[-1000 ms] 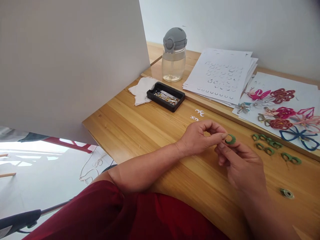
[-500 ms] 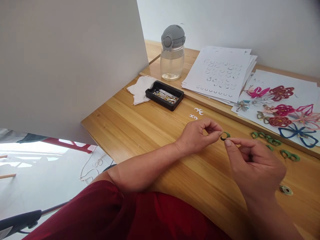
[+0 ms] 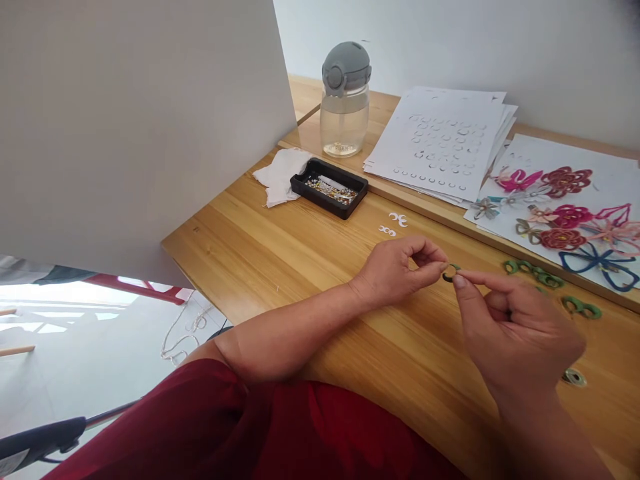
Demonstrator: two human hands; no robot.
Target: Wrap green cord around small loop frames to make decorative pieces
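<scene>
A small green ring (image 3: 451, 272) is pinched between the fingertips of both hands, just above the wooden table (image 3: 310, 267). My left hand (image 3: 400, 270) grips its left side with thumb and forefinger, the other fingers curled. My right hand (image 3: 515, 330) meets it from the right, thumb and forefinger closed on the ring. More green rings (image 3: 533, 272) lie in a loose row to the right of my hands, and a pale green coil (image 3: 574, 377) sits close to my right wrist.
A black tray of beads (image 3: 330, 189) and a white cloth (image 3: 280, 177) lie at the back left, with a water bottle (image 3: 346, 100) behind them. Punched white sheets (image 3: 445, 143) and a sheet of paper flowers (image 3: 565, 210) fill the back right. A white panel (image 3: 140, 127) stands on the left.
My right hand rose and turned palm-down, shifting its pinch on the green ring. The ring turned from face-on to nearly edge-on. My left hand stayed almost still.
</scene>
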